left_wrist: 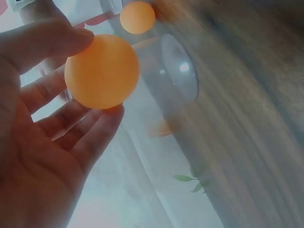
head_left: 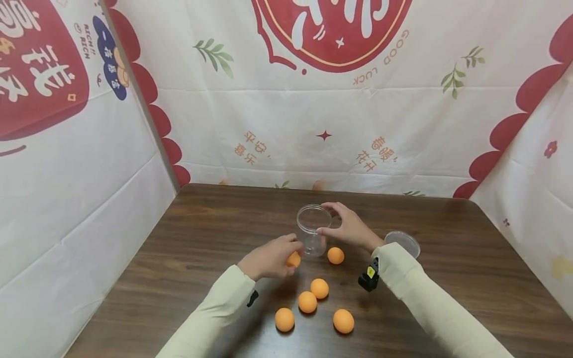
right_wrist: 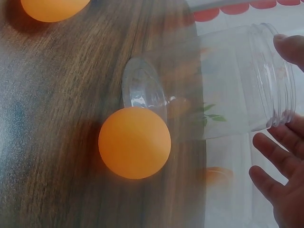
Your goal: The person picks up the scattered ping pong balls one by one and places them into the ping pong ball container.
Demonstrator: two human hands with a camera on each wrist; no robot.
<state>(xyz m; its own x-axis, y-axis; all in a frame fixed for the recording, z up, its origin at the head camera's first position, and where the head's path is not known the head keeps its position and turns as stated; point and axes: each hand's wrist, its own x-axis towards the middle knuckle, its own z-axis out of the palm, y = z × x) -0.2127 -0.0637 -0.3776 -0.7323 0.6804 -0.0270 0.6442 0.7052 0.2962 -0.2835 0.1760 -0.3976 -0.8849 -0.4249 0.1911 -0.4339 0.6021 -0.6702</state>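
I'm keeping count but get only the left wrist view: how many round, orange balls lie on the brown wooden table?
Observer: Five orange balls lie there.
Operator: Where does the person's bare right hand hold the clear, cylindrical plastic jar?
Observer: At its threaded rim.
Operator: Anything else out of my sight?
Observer: A round, clear plastic lid lies on the table, partly hidden behind the cream right sleeve.

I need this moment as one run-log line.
left hand: holds orange ball; right hand: grips upright jar; lid, five other balls: on table
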